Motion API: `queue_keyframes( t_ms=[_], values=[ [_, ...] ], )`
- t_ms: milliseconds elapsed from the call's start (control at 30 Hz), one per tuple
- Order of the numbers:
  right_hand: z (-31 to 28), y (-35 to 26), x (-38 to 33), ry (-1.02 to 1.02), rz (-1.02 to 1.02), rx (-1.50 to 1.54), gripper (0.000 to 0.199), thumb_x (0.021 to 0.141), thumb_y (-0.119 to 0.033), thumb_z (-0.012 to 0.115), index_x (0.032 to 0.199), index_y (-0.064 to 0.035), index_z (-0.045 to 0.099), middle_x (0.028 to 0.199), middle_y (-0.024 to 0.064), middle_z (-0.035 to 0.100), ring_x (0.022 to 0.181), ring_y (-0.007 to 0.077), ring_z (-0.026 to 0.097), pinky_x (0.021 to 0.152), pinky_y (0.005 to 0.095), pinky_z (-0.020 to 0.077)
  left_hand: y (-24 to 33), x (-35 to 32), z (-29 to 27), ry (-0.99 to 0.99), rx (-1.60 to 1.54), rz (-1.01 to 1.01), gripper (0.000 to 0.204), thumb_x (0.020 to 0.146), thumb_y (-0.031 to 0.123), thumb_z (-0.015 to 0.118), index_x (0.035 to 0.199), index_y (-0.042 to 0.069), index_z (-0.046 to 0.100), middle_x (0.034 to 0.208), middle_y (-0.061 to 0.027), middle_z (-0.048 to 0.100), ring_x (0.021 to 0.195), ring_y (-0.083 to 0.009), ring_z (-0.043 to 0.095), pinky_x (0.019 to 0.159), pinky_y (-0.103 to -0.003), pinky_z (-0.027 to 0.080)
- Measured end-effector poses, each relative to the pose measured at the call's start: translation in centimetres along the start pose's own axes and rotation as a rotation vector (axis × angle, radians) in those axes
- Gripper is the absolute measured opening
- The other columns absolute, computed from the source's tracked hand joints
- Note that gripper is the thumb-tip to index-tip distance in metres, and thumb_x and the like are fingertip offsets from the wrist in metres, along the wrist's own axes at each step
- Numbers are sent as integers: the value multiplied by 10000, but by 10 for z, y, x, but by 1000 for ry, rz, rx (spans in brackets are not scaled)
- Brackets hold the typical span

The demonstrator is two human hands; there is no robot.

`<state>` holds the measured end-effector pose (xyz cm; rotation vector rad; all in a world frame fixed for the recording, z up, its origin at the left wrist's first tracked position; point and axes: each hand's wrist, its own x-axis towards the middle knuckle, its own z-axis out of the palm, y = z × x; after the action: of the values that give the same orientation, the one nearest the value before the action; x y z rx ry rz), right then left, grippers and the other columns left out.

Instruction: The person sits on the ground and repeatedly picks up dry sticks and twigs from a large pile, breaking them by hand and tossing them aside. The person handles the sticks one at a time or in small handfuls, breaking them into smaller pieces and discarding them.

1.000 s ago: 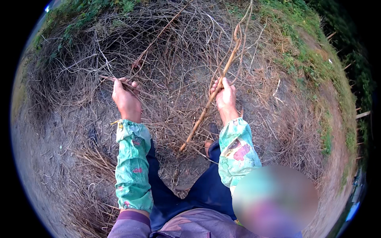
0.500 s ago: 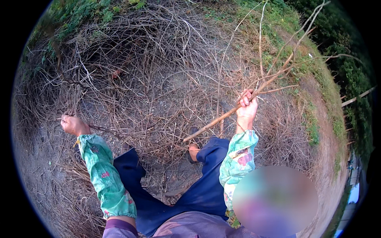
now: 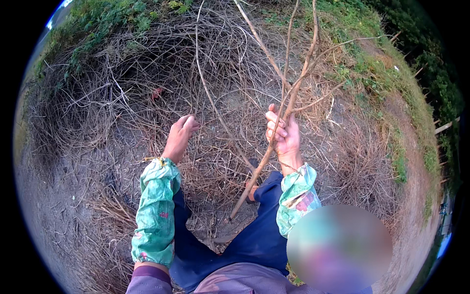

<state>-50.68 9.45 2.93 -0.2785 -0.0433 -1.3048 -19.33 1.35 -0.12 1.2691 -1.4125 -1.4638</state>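
Observation:
My right hand (image 3: 284, 134) is wrapped round a forked dry branch (image 3: 252, 186). The branch's cut lower end points down toward my legs, and several bare limbs spread upward from above my fist. To its left, my left hand (image 3: 181, 138) hovers over the ground with its fingers loosely bent and nothing visible in them. A long thin stick (image 3: 215, 105) slants down between my two hands, apart from the left one; whether it joins the held branch is unclear. Green patterned sleeve covers are on both forearms.
A wide heap of dry twigs (image 3: 147, 63) lies ahead and to the left. Brushwood (image 3: 364, 166) also lies at the right, near a grassy strip (image 3: 406, 117). My foot (image 3: 252, 188) is behind the branch's lower part. Green plants (image 3: 112, 29) grow at the far left.
My left hand has left the twigs at the left and moved right, toward the branch. My right hand has shifted left and turned the branch more upright.

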Motion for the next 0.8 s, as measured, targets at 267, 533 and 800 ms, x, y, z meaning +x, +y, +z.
queue_keyframes(
  t_ms=[267, 533, 800],
  values=[
    [-1, 48, 36, 40, -22, 94, 469, 957, -447, 602, 1109, -5, 555, 805, -26, 402, 560, 23, 379, 456, 165, 328, 5, 18, 20, 116, -962, -254, 295, 1073, 315, 400, 1131, 50, 513, 822, -25, 495, 740, -156, 501, 736, -359, 499],
    [-36, 25, 49, 324, -150, -120, 355, 962, -432, 608, 919, -94, 503, 714, -44, 431, 502, 31, 370, 432, 177, 351, 19, -1, 38, 255, -701, 189, 152, 1070, 196, 418, 1048, 63, 490, 754, -30, 517, 655, -135, 532, 628, -302, 491],
    [-35, 66, 66, 633, -312, -479, 293, 941, -350, 682, 885, -121, 508, 686, -9, 516, 488, 54, 427, 396, 195, 322, 26, -48, 66, 294, -498, 370, 197, 1071, 153, 417, 977, 34, 543, 722, -6, 518, 658, -93, 545, 619, -237, 469]
  ],
)
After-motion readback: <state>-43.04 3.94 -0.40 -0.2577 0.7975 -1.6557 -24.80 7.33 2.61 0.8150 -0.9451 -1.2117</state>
